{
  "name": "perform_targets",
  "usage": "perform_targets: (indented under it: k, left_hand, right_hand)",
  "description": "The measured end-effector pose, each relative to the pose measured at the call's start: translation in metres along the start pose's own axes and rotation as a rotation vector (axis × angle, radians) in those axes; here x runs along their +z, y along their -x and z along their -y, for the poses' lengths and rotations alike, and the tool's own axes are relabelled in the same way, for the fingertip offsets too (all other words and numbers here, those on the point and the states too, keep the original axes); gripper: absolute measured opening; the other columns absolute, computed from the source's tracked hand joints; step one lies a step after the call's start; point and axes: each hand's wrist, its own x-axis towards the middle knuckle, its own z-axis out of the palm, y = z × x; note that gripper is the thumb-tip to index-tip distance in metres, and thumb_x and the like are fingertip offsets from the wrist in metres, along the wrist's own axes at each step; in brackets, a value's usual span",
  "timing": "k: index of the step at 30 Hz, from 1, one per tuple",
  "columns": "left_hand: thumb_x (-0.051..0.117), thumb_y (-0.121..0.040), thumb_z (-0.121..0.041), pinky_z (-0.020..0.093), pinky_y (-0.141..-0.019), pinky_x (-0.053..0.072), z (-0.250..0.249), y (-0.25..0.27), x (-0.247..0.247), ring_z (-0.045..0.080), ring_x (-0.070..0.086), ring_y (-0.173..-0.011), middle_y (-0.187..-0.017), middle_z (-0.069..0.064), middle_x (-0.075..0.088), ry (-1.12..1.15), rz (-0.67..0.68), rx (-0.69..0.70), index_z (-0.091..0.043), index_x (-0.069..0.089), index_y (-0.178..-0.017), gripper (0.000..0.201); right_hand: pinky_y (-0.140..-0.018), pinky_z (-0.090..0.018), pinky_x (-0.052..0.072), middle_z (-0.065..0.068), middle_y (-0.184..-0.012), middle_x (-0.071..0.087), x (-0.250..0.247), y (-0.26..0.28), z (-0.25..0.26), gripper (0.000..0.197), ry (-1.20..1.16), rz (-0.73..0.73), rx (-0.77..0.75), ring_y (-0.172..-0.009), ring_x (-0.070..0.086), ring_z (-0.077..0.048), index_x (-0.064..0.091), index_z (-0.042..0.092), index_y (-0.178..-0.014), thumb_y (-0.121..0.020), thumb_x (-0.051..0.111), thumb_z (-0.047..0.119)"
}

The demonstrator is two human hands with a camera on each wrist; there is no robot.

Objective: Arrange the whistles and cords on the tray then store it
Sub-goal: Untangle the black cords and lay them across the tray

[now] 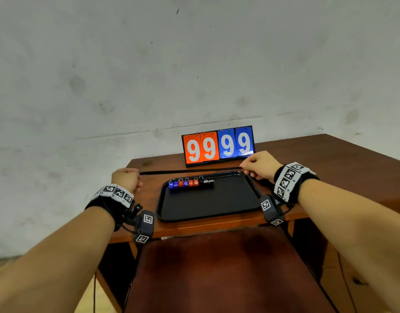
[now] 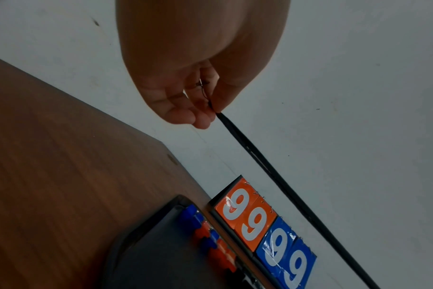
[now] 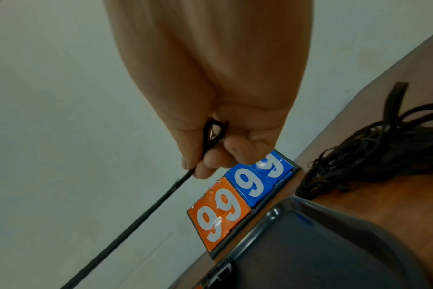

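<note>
A black cord (image 1: 190, 171) is stretched taut above the back edge of the black tray (image 1: 208, 206). My left hand (image 1: 126, 179) pinches its left end (image 2: 220, 115) and my right hand (image 1: 257, 164) pinches its looped right end (image 3: 210, 133). A row of blue, red and black whistles (image 1: 190, 182) lies along the tray's far side, also visible in the left wrist view (image 2: 210, 238). One cord (image 1: 226, 175) lies on the tray beside the black whistles. A tangled heap of black cords (image 3: 373, 148) sits on the table right of the tray.
A flip scoreboard (image 1: 218, 145) showing 9999 stands behind the tray near the wall. The wooden table (image 1: 330, 159) extends to the right. A dark red chair seat (image 1: 217, 272) is below the table's front edge.
</note>
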Motion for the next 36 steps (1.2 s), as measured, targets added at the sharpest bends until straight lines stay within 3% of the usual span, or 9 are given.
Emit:
perform_targets:
  k: [3, 8, 11, 16, 26, 36]
  left_hand:
    - [0.051, -0.087, 0.004, 0.018, -0.035, 0.039, 0.011, -0.003, 0.006, 0.02, 0.054, -0.048, -0.073, 0.011, 0.061, -0.041, 0.046, -0.024, -0.012, 0.06, -0.079, 0.021]
    - [0.049, -0.087, 0.006, 0.017, -0.034, 0.038, 0.028, -0.003, 0.021, 0.019, 0.052, -0.046, -0.07, 0.011, 0.06, -0.107, 0.099, -0.038, -0.011, 0.059, -0.078, 0.022]
    - [0.05, -0.086, 0.006, 0.016, -0.035, 0.038, 0.037, -0.003, 0.026, 0.015, 0.05, -0.039, -0.068, 0.01, 0.06, -0.156, 0.105, -0.053, -0.011, 0.059, -0.077, 0.022]
    - [0.055, -0.083, 0.008, 0.016, -0.037, 0.039, 0.045, -0.001, 0.026, 0.019, 0.051, -0.044, -0.066, 0.011, 0.059, -0.237, 0.16, -0.068, -0.01, 0.06, -0.076, 0.02]
    - [0.052, -0.087, 0.003, 0.018, -0.039, 0.037, 0.054, -0.002, 0.024, 0.022, 0.05, -0.046, -0.065, 0.01, 0.056, -0.321, 0.231, -0.119, -0.009, 0.058, -0.079, 0.017]
    - [0.052, -0.09, -0.001, 0.019, -0.039, 0.037, 0.057, -0.002, 0.026, 0.022, 0.051, -0.046, -0.068, 0.009, 0.057, -0.347, 0.254, -0.123, -0.01, 0.057, -0.082, 0.013]
  right_hand:
    - [-0.046, -0.018, 0.044, -0.008, -0.075, 0.07, 0.0, -0.007, -0.016, 0.011, 0.003, -0.019, 0.064, -0.052, 0.053, -0.009, 0.072, 0.007, -0.088, -0.091, 0.065, 0.015]
    - [-0.043, -0.021, 0.042, -0.003, -0.055, 0.06, 0.0, -0.016, -0.046, 0.026, 0.103, -0.048, 0.206, -0.044, 0.05, -0.011, 0.068, 0.008, -0.071, -0.086, 0.073, 0.029]
    - [-0.041, -0.021, 0.041, -0.006, -0.059, 0.06, 0.003, -0.02, -0.058, 0.026, 0.138, -0.033, 0.241, -0.048, 0.051, -0.015, 0.071, 0.001, -0.078, -0.088, 0.071, 0.025]
    - [-0.038, -0.021, 0.038, -0.005, -0.058, 0.061, 0.008, -0.023, -0.07, 0.025, 0.123, -0.036, 0.267, -0.045, 0.05, -0.014, 0.065, 0.007, -0.068, -0.092, 0.065, 0.014]
    - [-0.039, -0.022, 0.039, -0.004, -0.056, 0.061, 0.009, -0.025, -0.073, 0.022, 0.096, -0.056, 0.308, -0.045, 0.052, -0.014, 0.063, 0.01, -0.069, -0.088, 0.072, 0.017]
    - [-0.041, -0.023, 0.041, -0.008, -0.065, 0.066, 0.02, -0.03, -0.073, 0.013, 0.096, -0.081, 0.322, -0.048, 0.054, -0.015, 0.067, 0.01, -0.075, -0.087, 0.063, 0.007]
